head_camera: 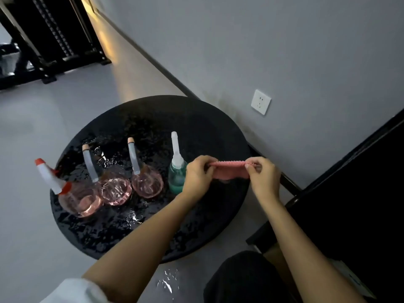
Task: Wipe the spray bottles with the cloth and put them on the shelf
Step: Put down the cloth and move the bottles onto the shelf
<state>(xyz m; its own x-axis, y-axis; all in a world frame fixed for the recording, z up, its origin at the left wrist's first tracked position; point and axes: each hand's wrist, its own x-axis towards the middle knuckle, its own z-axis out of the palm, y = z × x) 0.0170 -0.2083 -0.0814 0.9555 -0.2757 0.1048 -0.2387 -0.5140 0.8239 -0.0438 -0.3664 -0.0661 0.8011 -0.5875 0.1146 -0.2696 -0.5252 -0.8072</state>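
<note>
A pink cloth (229, 170) is stretched between my two hands above the right side of a round black table (153, 119). My left hand (199, 176) pinches its left end and my right hand (263, 176) pinches its right end. Several spray bottles stand in a row on the wet tabletop: a pink one with a red and white trigger head (78, 200) at far left, two pink ones with grey nozzles (114, 190) (147, 184), and a green one with a white nozzle (177, 173) just left of my left hand.
Water drops cover the tabletop and the floor (168, 283) at its near edge. A grey wall with a white socket (260, 102) runs behind the table. Dark furniture (360, 204) stands at right and a black frame (54, 40) at far left.
</note>
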